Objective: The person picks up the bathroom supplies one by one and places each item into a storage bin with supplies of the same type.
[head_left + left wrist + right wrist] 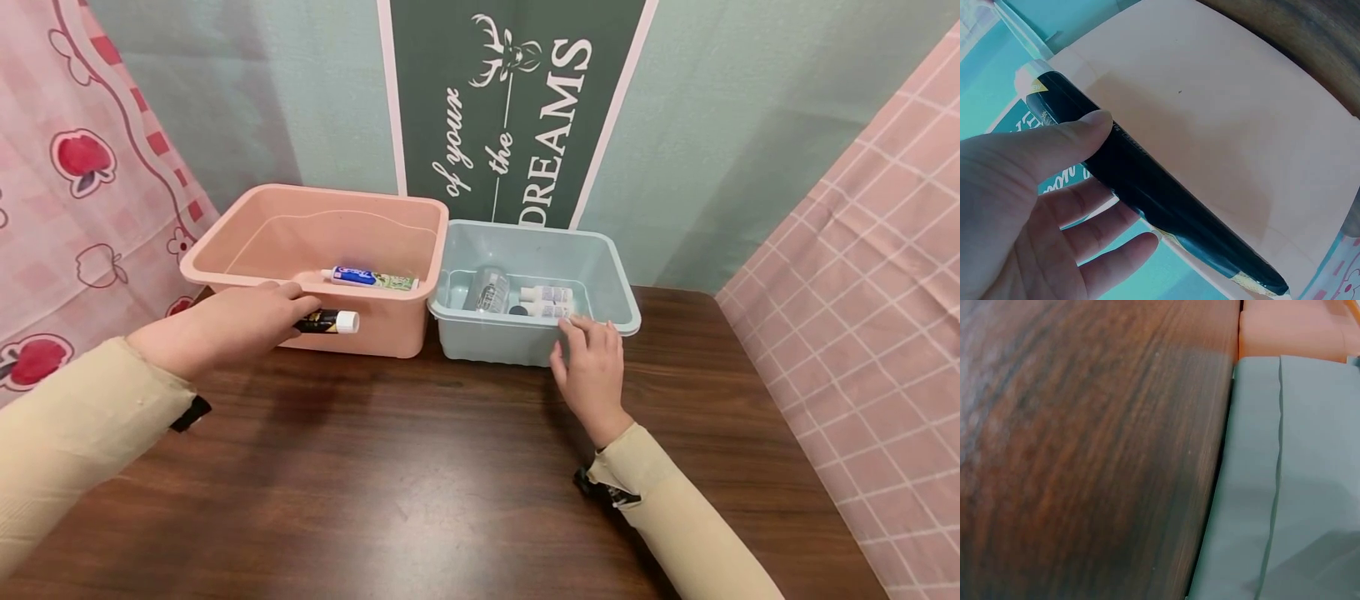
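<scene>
In the head view my left hand [251, 321] holds a black tube [318, 322] with a white cap, in front of the pink bin's near wall. The left wrist view shows the thumb on one face of the black tube [1147, 181] and the fingers behind it; it looks like a toothpaste tube. A blue and green toothpaste tube [371, 277] lies inside the pink bin [315, 200]. My right hand [592, 371] has its fingertips at the front rim of the light blue bin [487, 337], with the fingers loosely bent. The right hand is out of the right wrist view.
Inside the blue bin lie a clear bottle [489, 290] and small white bottles [547, 295], one with a black cap. Both bins stand side by side at the back of the brown wooden table [420, 467]. Curtains [877, 275] hang around.
</scene>
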Demonstrator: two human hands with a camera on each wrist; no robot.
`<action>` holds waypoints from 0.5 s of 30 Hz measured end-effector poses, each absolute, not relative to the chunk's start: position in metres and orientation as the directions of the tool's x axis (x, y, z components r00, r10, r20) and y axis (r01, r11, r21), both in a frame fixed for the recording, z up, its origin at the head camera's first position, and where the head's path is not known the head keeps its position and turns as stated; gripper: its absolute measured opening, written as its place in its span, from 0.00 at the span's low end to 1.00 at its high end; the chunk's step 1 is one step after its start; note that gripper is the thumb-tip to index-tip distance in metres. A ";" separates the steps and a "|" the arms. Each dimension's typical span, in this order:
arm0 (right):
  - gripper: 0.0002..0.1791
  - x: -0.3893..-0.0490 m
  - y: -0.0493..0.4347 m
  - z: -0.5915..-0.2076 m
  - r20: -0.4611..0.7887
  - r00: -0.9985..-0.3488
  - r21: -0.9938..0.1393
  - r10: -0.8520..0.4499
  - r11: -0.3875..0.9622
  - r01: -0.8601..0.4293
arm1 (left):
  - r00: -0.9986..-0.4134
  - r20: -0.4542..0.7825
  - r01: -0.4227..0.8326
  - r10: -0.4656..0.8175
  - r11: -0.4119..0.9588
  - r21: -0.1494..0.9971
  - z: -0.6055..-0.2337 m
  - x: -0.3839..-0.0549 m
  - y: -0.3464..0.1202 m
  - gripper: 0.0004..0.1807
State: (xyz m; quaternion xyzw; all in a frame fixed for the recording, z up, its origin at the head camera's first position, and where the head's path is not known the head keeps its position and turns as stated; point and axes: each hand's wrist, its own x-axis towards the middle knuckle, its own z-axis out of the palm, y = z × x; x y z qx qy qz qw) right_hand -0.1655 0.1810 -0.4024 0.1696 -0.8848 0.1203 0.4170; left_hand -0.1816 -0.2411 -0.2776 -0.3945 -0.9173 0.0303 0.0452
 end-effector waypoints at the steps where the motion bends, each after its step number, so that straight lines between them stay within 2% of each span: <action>1: 0.17 -0.165 0.181 -0.402 0.779 -0.595 -0.072 -0.199 0.914 -0.399 | -0.684 0.058 0.721 0.727 0.686 -0.096 -0.277 -0.182 -0.241 0.11; 10: 0.18 -0.166 0.183 -0.403 0.780 -0.594 -0.071 -0.198 0.915 -0.398 | -0.658 0.059 0.742 0.751 0.660 -0.122 -0.271 -0.183 -0.239 0.15; 15: 0.17 -0.166 0.183 -0.403 0.779 -0.594 -0.068 -0.202 0.914 -0.401 | -0.685 0.059 0.723 0.726 0.687 -0.076 -0.267 -0.184 -0.238 0.14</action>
